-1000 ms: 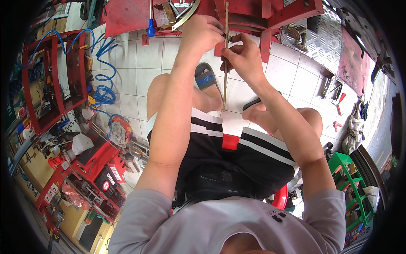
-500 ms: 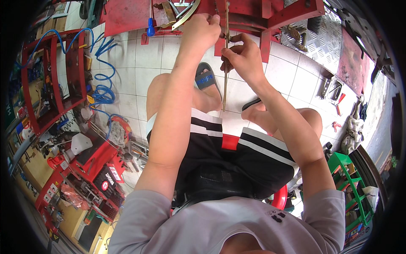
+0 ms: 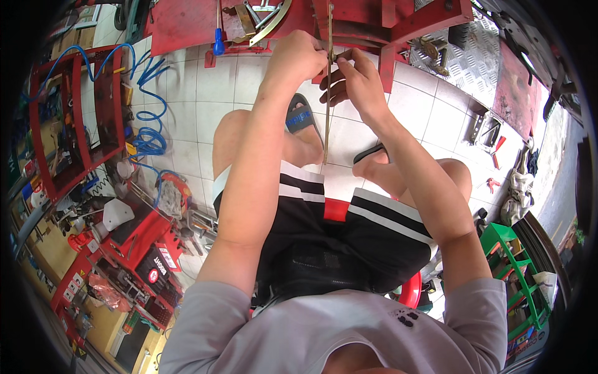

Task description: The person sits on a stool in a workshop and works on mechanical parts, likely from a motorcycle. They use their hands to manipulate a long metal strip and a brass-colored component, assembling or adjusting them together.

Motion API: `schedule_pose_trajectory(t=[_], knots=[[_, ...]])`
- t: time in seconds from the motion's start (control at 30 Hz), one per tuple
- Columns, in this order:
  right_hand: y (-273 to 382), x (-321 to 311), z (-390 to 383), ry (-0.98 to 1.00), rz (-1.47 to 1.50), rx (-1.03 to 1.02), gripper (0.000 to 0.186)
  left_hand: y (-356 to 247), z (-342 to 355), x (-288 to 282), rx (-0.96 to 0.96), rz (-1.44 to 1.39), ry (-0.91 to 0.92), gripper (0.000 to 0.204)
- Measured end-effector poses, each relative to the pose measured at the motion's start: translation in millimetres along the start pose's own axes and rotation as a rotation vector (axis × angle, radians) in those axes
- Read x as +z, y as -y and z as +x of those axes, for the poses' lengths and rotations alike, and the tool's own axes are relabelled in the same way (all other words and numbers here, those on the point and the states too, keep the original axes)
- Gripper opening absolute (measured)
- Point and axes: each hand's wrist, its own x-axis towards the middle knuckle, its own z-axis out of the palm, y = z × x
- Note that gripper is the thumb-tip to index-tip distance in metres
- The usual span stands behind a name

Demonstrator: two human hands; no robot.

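Note:
A long thin brownish metal strip (image 3: 327, 124), seen edge-on, stands between my hands and runs from the red workbench (image 3: 187, 28) down toward my knees. On its left side my left hand (image 3: 298, 56) is closed, fingertips meeting at the strip; what they pinch is hidden. Across from it, the thumb and index finger of my right hand (image 3: 358, 81) pinch a small metal fitting (image 3: 332, 57) against the strip, the other fingers loosely curled. To the left on the bench lie a blue-handled screwdriver (image 3: 218, 47) and a curved metal piece (image 3: 271, 26).
A coiled blue air hose (image 3: 149, 138) hangs by a red rack (image 3: 78, 112) at left. Below it stands a red machine (image 3: 134, 234). At right are a treadplate surface (image 3: 445, 50), red-handled pliers (image 3: 498, 149) and a green shelf (image 3: 514, 268).
My left hand has come nearer and turned, its fingertips now at the small fitting's level. My right thumb and index finger have risen to the fitting, while its other fingers have loosened from the strip.

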Motion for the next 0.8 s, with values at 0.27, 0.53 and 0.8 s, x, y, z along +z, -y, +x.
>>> schedule_pose_trajectory(t=[0.27,0.53,0.8], knots=[[8.4,-1.5,5.5,0.006,-0.355,-0.028,0.015,-9.8,-10.1,-8.2,0.015,-0.045,0.008,0.020],[-10.2,-11.0,19.6,-0.098,-0.777,-0.459,0.015,-7.8,-9.4,-5.2,0.117,-0.051,-0.081,0.019],[-8.3,-4.4,17.1,-0.158,-0.741,-0.455,0.020,-9.6,-11.0,-5.0,0.118,-0.051,-0.105,0.022]])
